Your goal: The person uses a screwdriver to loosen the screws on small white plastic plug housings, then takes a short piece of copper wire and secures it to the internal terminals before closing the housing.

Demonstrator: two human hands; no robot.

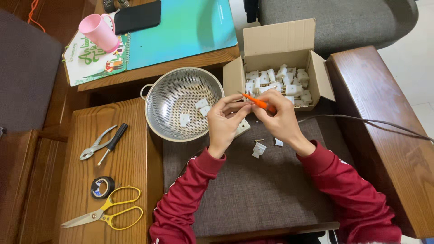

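Hiding mostly behind the left hand (224,121): a white plug (242,128), only its lower corner peeking out over the grey cushion (253,190). Meeting above the lap, wrists angling inward, left grip curling around the plug, right hand (279,118) pinching an orange screwdriver (257,102). Lying along an upper-left to lower-right axis, tip pointing upper left, near the box (235,79) and colander (174,101).

Home living room, cushioned wooden armchairs (389,135)
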